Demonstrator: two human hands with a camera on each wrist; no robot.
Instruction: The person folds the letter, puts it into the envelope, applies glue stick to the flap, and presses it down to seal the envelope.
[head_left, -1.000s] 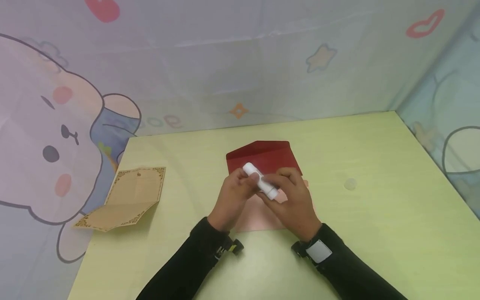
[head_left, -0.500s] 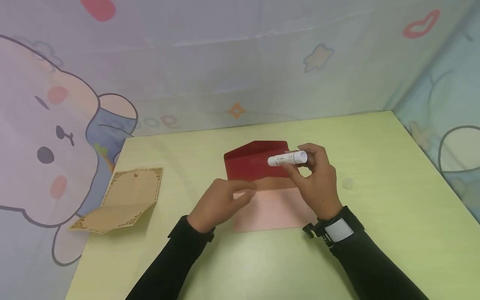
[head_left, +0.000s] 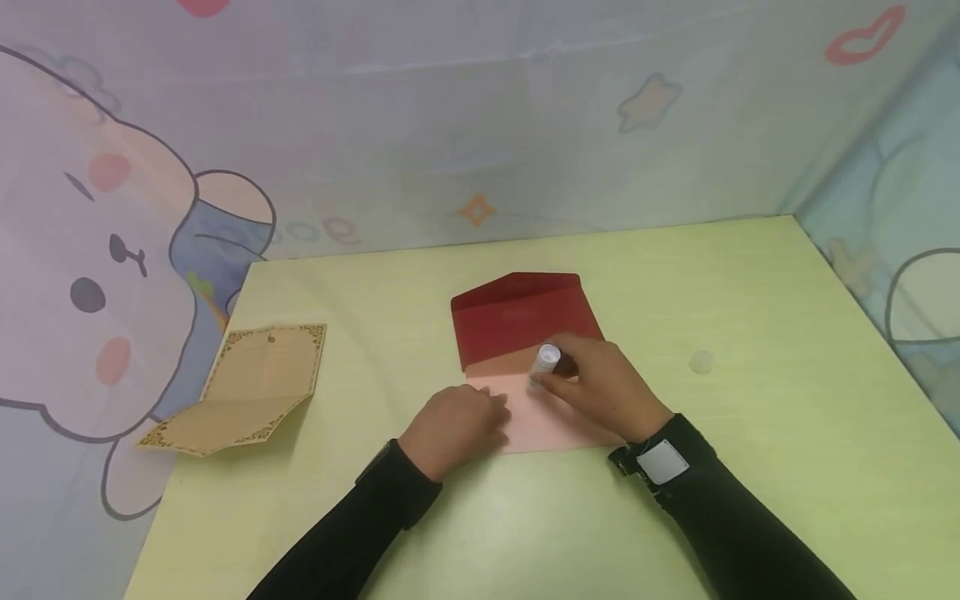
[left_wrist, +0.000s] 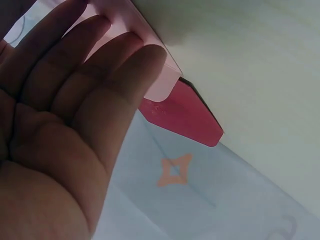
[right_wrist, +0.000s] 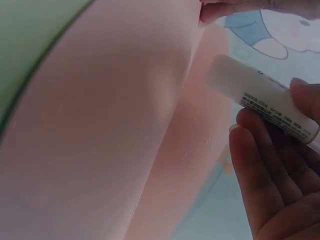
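- Right hand (head_left: 600, 387) wrapped around white glue stick (head_left: 544, 364), tip down on pink envelope (head_left: 551, 417); contact point hidden by fingers.
- Left hand (head_left: 453, 425) flat, fingers straight, pressing envelope's left edge.
- Red flap (head_left: 521, 317) open, pointing away.
- Small pale cap-like thing (head_left: 701, 363) to the right, too blurred to identify.

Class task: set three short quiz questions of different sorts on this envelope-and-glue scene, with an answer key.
1. True or false: the right hand grips the white glue stick with its tip down on the pink envelope.
2. What does the left hand do? A: presses flat on the envelope's left edge. B: lifts the tan card. C: holds the cap.
3. Fill in: the envelope's open flap is dark ____.

Key: 1 true. 2 A. 3 red. The tan card lies untouched to the left on the green table.
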